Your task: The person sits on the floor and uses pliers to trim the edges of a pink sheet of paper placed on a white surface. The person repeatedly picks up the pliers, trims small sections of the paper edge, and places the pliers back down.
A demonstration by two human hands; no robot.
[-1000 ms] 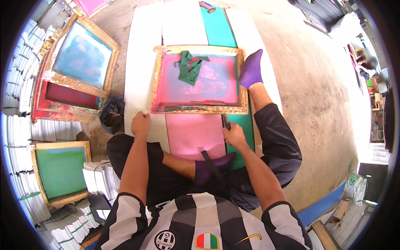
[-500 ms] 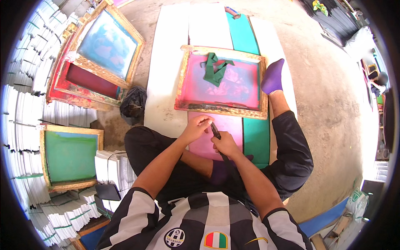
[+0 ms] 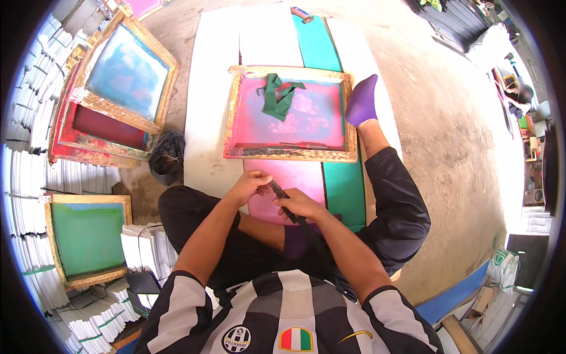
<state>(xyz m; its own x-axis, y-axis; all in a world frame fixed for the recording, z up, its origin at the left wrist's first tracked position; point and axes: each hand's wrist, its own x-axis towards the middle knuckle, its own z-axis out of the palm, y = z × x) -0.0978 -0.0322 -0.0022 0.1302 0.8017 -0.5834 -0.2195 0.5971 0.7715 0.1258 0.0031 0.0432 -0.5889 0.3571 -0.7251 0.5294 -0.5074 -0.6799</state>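
A black strap (image 3: pixel 277 189) stretches between my hands over my crossed legs. My left hand (image 3: pixel 252 184) pinches its upper end between thumb and fingertips. Lower down, my right hand (image 3: pixel 299 204) is closed around the strap, whose tail drops toward my lap. Just beyond my hands, a wooden-framed printing screen (image 3: pixel 319 156) with pink and blue mesh lies on the boards. A crumpled green cloth strip (image 3: pixel 277 106) rests on that mesh. Neither hand touches the screen.
Printing screens (image 3: pixel 168 82) lean at the left beside a black plastic bag (image 3: pixel 168 156). A green-meshed screen (image 3: pixel 88 233) stands against paper stacks (image 3: pixel 23 177). My purple-socked foot (image 3: pixel 362 101) is right beside the pink screen. Another person (image 3: pixel 519 101) is at the far right.
The whole view has shifted, so the scene sits further left. My hands are slightly further apart, and more of the strap shows between them. The screen and green cloth lie as before.
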